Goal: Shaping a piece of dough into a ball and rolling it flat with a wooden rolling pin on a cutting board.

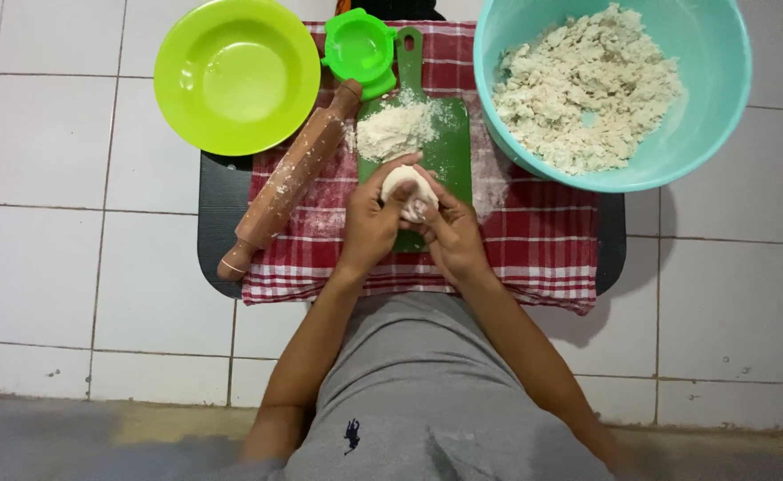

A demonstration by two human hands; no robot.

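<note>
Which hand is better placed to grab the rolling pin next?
Left. The left hand is on the side of the dough ball nearest the rolling pin; the right hand would have to cross over.

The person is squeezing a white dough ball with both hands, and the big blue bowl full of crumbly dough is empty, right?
Not quite. The head view shows both hands, left and right, around the white dough ball, but the big light blue plastic bowl is not empty: it holds crumbly white dough. The empty one is the lime green plastic bowl.

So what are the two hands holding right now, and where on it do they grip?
Both hands, left hand and right hand, cup a small round white dough ball by its sides, fingers pinching its near edge.
</note>
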